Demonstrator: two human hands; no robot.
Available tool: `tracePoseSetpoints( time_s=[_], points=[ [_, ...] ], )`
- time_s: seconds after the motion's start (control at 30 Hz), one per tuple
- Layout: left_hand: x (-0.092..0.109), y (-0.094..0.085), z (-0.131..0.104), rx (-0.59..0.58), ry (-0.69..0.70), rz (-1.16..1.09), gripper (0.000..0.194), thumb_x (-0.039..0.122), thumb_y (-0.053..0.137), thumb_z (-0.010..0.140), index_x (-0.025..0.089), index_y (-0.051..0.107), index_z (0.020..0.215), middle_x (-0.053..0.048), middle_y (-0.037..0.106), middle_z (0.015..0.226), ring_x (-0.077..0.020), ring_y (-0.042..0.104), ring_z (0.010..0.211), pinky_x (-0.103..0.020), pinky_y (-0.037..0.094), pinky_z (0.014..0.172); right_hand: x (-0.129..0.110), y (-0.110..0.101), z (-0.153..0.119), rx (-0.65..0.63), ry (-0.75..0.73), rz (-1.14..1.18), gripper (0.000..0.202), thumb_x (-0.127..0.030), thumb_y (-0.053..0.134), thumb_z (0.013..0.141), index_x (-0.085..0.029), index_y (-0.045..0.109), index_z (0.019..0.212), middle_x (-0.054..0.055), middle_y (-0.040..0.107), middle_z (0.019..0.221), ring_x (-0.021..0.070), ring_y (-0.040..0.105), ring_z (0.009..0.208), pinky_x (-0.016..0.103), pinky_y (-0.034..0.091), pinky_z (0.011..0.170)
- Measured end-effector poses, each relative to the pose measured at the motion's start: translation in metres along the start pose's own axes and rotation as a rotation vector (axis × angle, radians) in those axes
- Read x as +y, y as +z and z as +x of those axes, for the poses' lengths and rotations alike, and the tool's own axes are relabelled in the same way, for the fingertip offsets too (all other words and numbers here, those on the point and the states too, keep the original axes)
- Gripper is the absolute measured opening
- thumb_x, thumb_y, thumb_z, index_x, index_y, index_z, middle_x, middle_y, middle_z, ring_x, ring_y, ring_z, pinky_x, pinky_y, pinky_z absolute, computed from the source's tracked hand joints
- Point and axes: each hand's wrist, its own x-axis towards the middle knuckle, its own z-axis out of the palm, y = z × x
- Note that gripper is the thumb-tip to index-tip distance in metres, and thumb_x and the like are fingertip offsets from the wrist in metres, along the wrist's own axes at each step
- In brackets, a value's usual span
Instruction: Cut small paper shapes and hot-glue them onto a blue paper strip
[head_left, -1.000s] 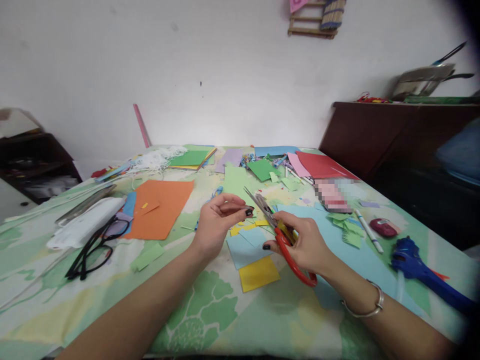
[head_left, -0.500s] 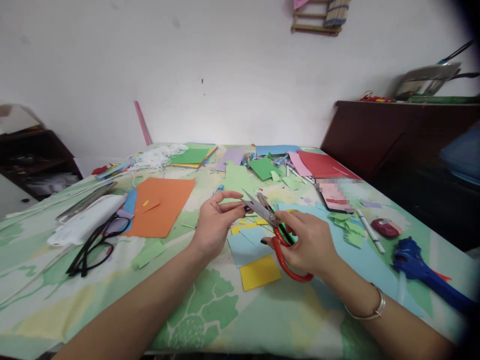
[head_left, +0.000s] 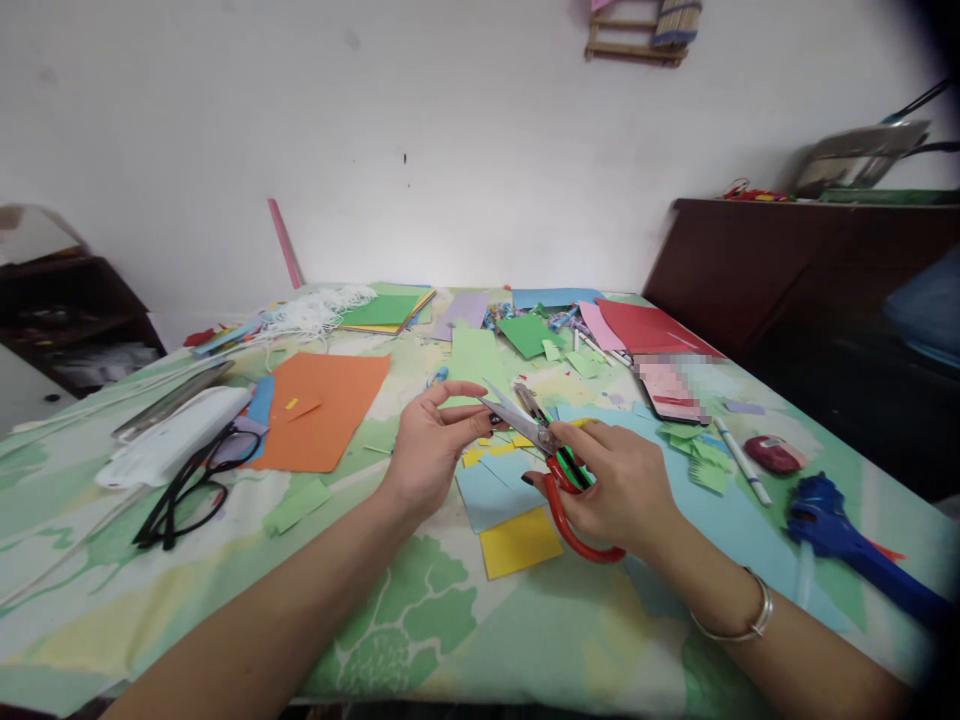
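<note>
Red-handled scissors are gripped in my right hand, their blades pointing up and left. My left hand is closed in a pinch, with its fingertips at the blade tips; whatever it holds is too small or too hidden to make out. Below the blades lie a light blue paper piece and a yellow paper rectangle. A utility knife rests just behind the scissors, and small yellow scraps lie under my left fingertips.
On the left are orange paper, black glasses and a white device. To the right lie a phone, a white marker, a dark red object and a blue glue gun. Green paper sits further back.
The scissor blades have drawn closer together. Both hands have stayed in nearly the same place, and the view has shifted very slightly.
</note>
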Motion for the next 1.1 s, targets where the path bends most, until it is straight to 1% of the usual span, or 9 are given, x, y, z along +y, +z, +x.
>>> tracePoseSetpoints(
  time_s=[0.13, 0.33, 0.43, 0.7, 1.1],
  points=[
    [-0.001, -0.001, 0.001, -0.012, 0.003, 0.004, 0.036, 0.015, 0.078, 0.058, 0.014, 0.057, 0.088, -0.006, 0.072, 0.066, -0.0146, 0.066, 0.063, -0.021, 0.044, 0.058, 0.000, 0.001, -0.001, 0.004, 0.001, 0.019, 0.035, -0.049, 0.057, 0.077, -0.017, 0.064, 0.089, 0.002, 0.059, 0.065, 0.0161, 0.053, 0.059, 0.027, 0.029, 0.054],
    [0.000, -0.004, 0.003, -0.038, 0.034, 0.045, 0.034, 0.013, 0.076, 0.060, 0.014, 0.057, 0.088, -0.005, 0.072, 0.068, -0.0162, 0.068, 0.065, -0.026, 0.049, 0.068, 0.000, 0.000, 0.000, -0.002, 0.008, 0.026, 0.036, -0.050, 0.057, 0.077, -0.017, 0.065, 0.088, 0.002, 0.058, 0.062, 0.0155, 0.052, 0.058, 0.026, 0.029, 0.053],
    [0.002, -0.006, 0.003, -0.048, 0.047, 0.082, 0.031, 0.012, 0.075, 0.060, 0.015, 0.058, 0.086, -0.004, 0.072, 0.068, -0.0156, 0.067, 0.065, -0.026, 0.049, 0.069, -0.001, 0.000, 0.000, -0.004, 0.009, 0.028, 0.035, -0.050, 0.058, 0.077, -0.017, 0.065, 0.087, 0.001, 0.058, 0.061, 0.0154, 0.052, 0.057, 0.026, 0.029, 0.053],
    [0.010, -0.011, 0.007, -0.094, 0.057, 0.216, 0.029, 0.010, 0.071, 0.063, 0.017, 0.059, 0.088, -0.001, 0.072, 0.069, -0.0147, 0.068, 0.067, -0.022, 0.049, 0.065, 0.001, 0.001, -0.001, 0.022, -0.016, 0.026, 0.034, -0.049, 0.059, 0.077, -0.017, 0.065, 0.086, 0.002, 0.060, 0.062, 0.0157, 0.054, 0.057, 0.026, 0.029, 0.053],
    [0.019, -0.020, 0.013, -0.180, 0.062, 0.392, 0.032, 0.011, 0.070, 0.064, 0.018, 0.058, 0.093, 0.001, 0.072, 0.070, -0.0160, 0.069, 0.067, -0.024, 0.050, 0.064, 0.001, 0.000, 0.000, 0.000, -0.039, -0.016, 0.030, -0.047, 0.060, 0.075, -0.019, 0.066, 0.086, 0.000, 0.061, 0.060, 0.0150, 0.053, 0.055, 0.026, 0.025, 0.052]
  ],
)
